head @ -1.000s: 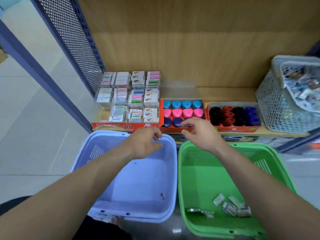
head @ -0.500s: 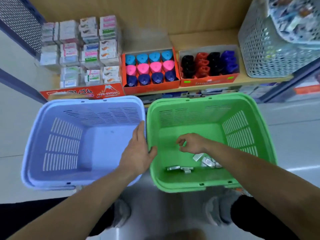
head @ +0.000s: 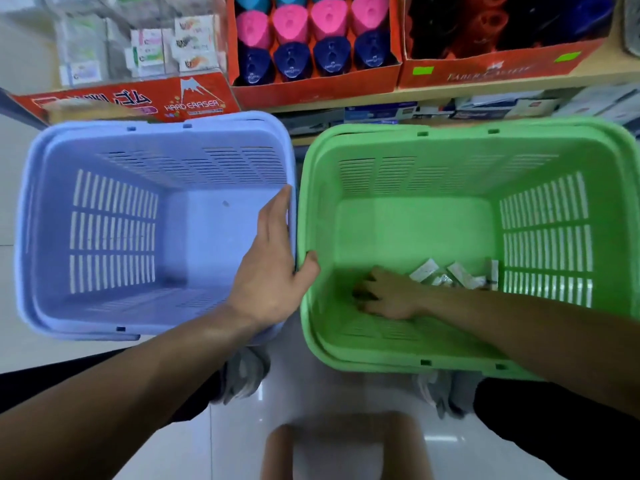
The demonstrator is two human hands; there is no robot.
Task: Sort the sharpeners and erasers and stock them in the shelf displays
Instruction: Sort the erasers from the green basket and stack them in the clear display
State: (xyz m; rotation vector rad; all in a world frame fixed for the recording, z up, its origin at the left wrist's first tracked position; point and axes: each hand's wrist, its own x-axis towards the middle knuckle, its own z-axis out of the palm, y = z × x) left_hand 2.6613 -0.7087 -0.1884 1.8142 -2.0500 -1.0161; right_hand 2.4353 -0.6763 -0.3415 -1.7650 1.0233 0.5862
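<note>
**Clerk:** Item one, the green basket (head: 467, 131). Contents?

**Checker:** One small heap of pale wrapped packets (head: 450, 277) on its floor, toward the near right corner. They are too blurred to class as sharpeners or erasers.

**Clerk:** Item two, the right hand (head: 388, 296).

**Checker:** Inside the green basket, palm down on the floor, just left of the heap. The fingers point at the basket's left wall and cover something dark. Grip: cannot tell, either grasping or only resting.

**Clerk:** Item three, the left hand (head: 273, 268).

**Checker:** At the green basket's left rim. Grip released. The fingers lie straight along the edge of the blue basket (head: 156, 128), the thumb is against the green rim, and the hand holds nothing.

**Clerk:** Blue basket, position?

**Checker:** Directly left of the green one, rims close together.

**Clerk:** Displays?

**Checker:** Beyond the green basket's far rim, on the shelf (head: 588, 76):
- an orange box (head: 311, 86) of pink and navy sharpeners, past the far left corner
- an eraser box (head: 138, 100), further left
- a red box (head: 485, 72) of dark pieces, straight beyond

**Clerk:** Risks, as judged?

**Checker:** Three.
- The packets look small and slick, so a hurried pinch could lift several at once. One might then drop on the way up from the green basket to the shelf.
- Wrapped goods look alike, so a misread packet could land in the wrong box.
- The sharpener rows in view look full. Pressing another in could push a neighbour out over the green basket.
</note>
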